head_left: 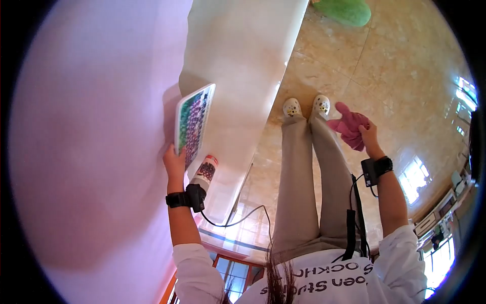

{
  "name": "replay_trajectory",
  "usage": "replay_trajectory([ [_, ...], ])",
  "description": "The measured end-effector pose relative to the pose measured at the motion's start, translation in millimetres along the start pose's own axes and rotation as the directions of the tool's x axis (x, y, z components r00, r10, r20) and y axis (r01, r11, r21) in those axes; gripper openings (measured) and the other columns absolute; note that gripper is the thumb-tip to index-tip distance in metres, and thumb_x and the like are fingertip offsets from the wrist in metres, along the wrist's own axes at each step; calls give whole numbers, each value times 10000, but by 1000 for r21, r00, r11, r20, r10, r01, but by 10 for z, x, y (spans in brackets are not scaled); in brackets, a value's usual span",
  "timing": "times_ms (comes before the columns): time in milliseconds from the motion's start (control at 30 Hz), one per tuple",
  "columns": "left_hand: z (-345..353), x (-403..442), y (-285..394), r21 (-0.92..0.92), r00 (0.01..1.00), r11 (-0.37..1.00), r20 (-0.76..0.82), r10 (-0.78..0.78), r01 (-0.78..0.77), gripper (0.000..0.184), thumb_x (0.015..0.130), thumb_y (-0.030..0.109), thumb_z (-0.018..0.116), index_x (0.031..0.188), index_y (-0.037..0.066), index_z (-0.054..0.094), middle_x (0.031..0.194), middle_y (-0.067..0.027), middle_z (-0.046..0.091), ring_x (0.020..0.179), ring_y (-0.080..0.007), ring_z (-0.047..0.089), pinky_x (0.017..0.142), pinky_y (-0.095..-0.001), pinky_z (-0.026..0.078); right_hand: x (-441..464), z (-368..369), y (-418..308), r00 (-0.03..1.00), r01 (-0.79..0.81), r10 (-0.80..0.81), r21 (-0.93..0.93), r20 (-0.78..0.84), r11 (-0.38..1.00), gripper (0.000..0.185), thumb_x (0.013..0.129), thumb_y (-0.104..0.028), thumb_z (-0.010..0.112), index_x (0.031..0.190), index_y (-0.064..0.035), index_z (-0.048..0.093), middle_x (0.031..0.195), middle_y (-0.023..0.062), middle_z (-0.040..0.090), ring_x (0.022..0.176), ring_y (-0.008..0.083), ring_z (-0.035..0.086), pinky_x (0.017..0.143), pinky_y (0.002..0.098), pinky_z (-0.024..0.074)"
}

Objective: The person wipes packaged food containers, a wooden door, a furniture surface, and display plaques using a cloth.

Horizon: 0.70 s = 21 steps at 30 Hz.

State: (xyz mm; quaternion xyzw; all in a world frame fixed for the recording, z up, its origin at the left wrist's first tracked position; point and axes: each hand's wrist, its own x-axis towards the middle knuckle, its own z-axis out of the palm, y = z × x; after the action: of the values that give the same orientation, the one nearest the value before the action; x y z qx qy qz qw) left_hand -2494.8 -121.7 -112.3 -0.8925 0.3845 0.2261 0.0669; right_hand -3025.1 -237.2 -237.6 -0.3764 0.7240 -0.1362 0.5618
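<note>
My left hand (175, 161) grips the near end of a keyboard (194, 119) with a white frame and green and purple keys. The keyboard is tilted up on edge beside the pale wall, over a cream surface. Close to my left wrist is a cylindrical can (206, 169) with a red rim and a dark pictured label, partly hidden by the wrist device. Out over the floor on the other side, my right hand (371, 138) is closed on a crumpled pink cloth (349, 126), which hangs from the fingers.
The cream surface (238, 55) has a long edge beside the tiled floor (329, 66). A green rounded object (347, 11) lies on the floor at the top. Black devices (195, 197) with cables are strapped to both wrists. Shelves with items (438, 215) stand at far right.
</note>
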Motion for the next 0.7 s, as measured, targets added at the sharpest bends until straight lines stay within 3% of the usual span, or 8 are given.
replay_trajectory([
  [33,-62,-7,105,65,988,998,154,-9,-1,254,699,174,571,879,-3,538,808,-205,545,743,-342,526,641,-371,416,15,51,70,1000,6,-7,29,26,1000,295,670,-32,494,950,53,525,790,59,566,717,123,522,656,255,435],
  [133,-100,-226,429,-29,982,982,22,188,-188,220,722,172,562,831,-18,544,699,-204,554,675,-334,539,602,-365,422,0,137,-23,992,103,-107,68,70,992,318,656,-30,463,953,73,513,780,61,564,709,124,518,644,244,431],
  [333,351,-638,846,182,987,972,-25,158,-151,205,729,124,512,926,77,538,835,-94,517,699,-292,531,589,-369,426,-8,229,-209,995,21,-32,114,98,993,310,661,-56,472,939,75,510,754,63,558,669,115,506,613,255,428],
  [400,510,-729,901,234,904,909,-178,389,-345,215,702,79,517,916,79,539,841,-73,517,704,-272,535,581,-366,431,-24,226,-180,989,30,-39,65,143,997,301,665,-57,472,936,69,511,751,63,559,670,115,509,615,253,428],
  [467,537,-805,1083,169,939,936,-103,327,-308,270,673,37,529,939,82,537,870,-82,520,742,-264,539,611,-350,448,-35,232,-144,991,0,-5,35,131,999,297,676,-55,469,946,62,510,755,60,558,674,113,509,618,247,427],
  [533,556,-834,1262,272,775,793,-196,601,-546,308,660,10,522,962,71,529,905,-122,519,789,-289,539,651,-341,459,-35,231,-166,988,-62,37,169,147,984,292,685,-52,468,953,57,507,766,58,555,679,112,509,622,245,427],
  [600,570,-893,1423,219,751,778,-210,626,-588,329,641,-19,515,962,50,520,926,-154,511,814,-303,539,655,-338,467,-61,207,-233,988,-99,68,225,141,969,290,689,-49,469,958,52,506,777,47,550,681,107,507,627,242,427],
  [700,560,-979,1569,83,788,815,-217,577,-574,346,620,-34,530,957,44,515,921,-149,512,798,-296,547,617,-343,473,-64,190,-240,994,19,-46,261,99,965,290,688,-40,472,962,49,505,768,28,542,660,96,496,590,223,420],
])
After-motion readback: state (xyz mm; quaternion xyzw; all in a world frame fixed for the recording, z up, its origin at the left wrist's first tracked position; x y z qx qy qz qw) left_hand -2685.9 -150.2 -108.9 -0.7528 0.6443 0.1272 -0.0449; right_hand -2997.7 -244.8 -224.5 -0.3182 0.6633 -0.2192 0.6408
